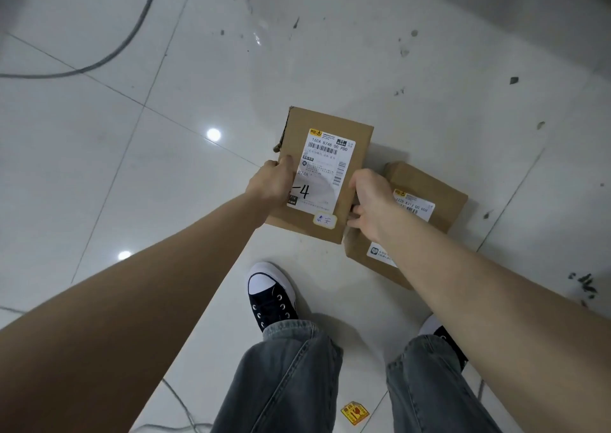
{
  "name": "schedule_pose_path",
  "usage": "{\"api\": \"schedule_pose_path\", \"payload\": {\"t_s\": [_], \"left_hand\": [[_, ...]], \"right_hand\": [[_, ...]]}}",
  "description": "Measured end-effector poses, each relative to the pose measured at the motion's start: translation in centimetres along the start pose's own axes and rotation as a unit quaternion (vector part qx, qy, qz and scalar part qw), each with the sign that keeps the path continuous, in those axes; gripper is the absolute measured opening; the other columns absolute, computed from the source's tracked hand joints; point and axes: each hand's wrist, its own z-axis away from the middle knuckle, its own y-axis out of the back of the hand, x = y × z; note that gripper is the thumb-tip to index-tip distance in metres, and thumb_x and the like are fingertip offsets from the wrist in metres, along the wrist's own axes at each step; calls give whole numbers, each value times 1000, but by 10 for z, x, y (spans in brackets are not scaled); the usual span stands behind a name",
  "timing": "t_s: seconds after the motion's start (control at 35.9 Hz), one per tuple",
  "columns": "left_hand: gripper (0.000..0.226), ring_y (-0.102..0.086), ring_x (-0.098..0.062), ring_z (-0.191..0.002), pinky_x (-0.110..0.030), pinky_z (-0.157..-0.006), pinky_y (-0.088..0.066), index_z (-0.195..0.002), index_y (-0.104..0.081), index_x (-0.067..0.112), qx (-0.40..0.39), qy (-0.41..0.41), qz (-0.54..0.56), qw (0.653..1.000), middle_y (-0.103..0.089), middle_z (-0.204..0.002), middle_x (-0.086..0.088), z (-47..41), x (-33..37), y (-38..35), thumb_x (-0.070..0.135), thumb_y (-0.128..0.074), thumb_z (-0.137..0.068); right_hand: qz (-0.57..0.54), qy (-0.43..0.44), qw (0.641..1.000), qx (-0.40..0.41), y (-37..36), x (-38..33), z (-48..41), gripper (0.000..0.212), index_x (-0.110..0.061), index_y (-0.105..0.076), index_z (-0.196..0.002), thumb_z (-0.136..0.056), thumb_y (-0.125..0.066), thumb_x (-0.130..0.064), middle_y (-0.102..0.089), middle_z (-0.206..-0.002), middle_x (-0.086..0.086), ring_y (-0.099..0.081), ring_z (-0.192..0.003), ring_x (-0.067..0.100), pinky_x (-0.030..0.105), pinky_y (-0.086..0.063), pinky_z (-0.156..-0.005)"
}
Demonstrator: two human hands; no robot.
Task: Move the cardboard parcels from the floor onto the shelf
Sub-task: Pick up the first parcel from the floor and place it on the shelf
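A flat cardboard parcel (357,135) with a white shipping label sits in both my hands above the white tiled floor. My left hand (272,183) grips its left edge, thumb on the label. My right hand (373,204) holds its right edge, fingers curled under. A second cardboard parcel (443,201) with its own label lies on the floor just right of the first, partly hidden behind my right hand and forearm. No shelf is in view.
My two feet in dark sneakers (269,297) stand just below the parcels. A grey cable (132,36) curves across the floor at the upper left. A yellow sticker (355,412) lies on the tiles between my legs. Dark debris specks dot the floor to the right.
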Motion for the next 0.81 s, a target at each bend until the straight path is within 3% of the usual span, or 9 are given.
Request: {"api": "schedule_pose_path", "payload": {"t_s": [0.08,0.17,0.22,0.28,0.36,0.47,0.61,0.7,0.81], "left_hand": [[68,-58,-32,-115,-41,-92,-46,-126,-54,11,2,-9,-2,1000,-63,-124,-15,20,13,13,50,-24,-80],[64,-57,-32,-116,-48,-101,-44,-125,-54,12,6,-23,-2,1000,-63,-123,-11,47,32,28,50,-24,-83],[57,-58,-31,-115,-47,-101,-45,-121,-55,12,12,-35,0,999,-63,-122,-11,66,47,37,48,-25,-88],[50,-59,-30,-112,-47,-100,-46,-113,-56,13,19,-48,5,999,-64,-118,-10,86,62,47,46,-25,-92],[47,-62,-31,-110,-48,-98,-48,-105,-58,13,25,-68,10,997,-66,-113,-11,117,83,64,45,-26,-93],[49,-62,-30,-108,-45,-94,-50,-109,-60,12,32,-89,18,995,-66,-110,-9,160,105,88,45,-27,-93],[53,-61,-30,-102,-44,-91,-50,-108,-60,11,47,-124,13,991,-65,-105,-9,226,129,118,47,-23,-96],[53,-58,-28,-91,-43,-87,-50,-108,-60,9,55,-144,5,988,-63,-98,-8,270,145,141,46,-23,-98],[58,-56,-25,-82,-39,-79,-48,-118,-59,4,63,-179,8,982,-62,-99,-11,332,171,175,47,-24,-98]], "right_hand": [[1,13,1000,9,3,-15,25,40,-3,-61,-116,-86,-36,-10,-65,-124,17,-54,-121,40,57,-39,-103],[6,29,999,13,8,-35,52,30,-8,-65,-96,-87,-36,-8,-68,-119,17,-65,-103,34,52,-44,-97],[4,44,999,13,12,-50,72,26,-13,-62,-86,-86,-37,-7,-70,-113,17,-61,-84,28,50,-46,-92],[3,59,998,13,16,-65,96,25,-14,-61,-87,-85,-38,-6,-71,-105,16,-58,-77,28,52,-47,-91],[-3,78,997,13,22,-86,134,26,-16,-63,-88,-82,-39,-9,-72,-101,12,-60,-81,29,54,-47,-93],[-10,98,995,3,28,-112,188,26,-17,-62,-86,-81,-37,-10,-66,-90,5,-60,-85,29,54,-46,-95],[-1,127,992,-17,37,-139,263,22,-15,-59,-83,-78,-38,-10,-66,-91,4,-59,-82,27,53,-47,-96],[5,141,989,-46,46,-158,313,20,-14,-57,-80,-83,-39,-7,-64,-85,2,-57,-80,27,41,-50,-84],[16,179,982,-59,56,-188,383,22,-16,-54,-70,-83,-40,-5,-60,-75,1,-54,-77,28,40,-50,-74]]}}
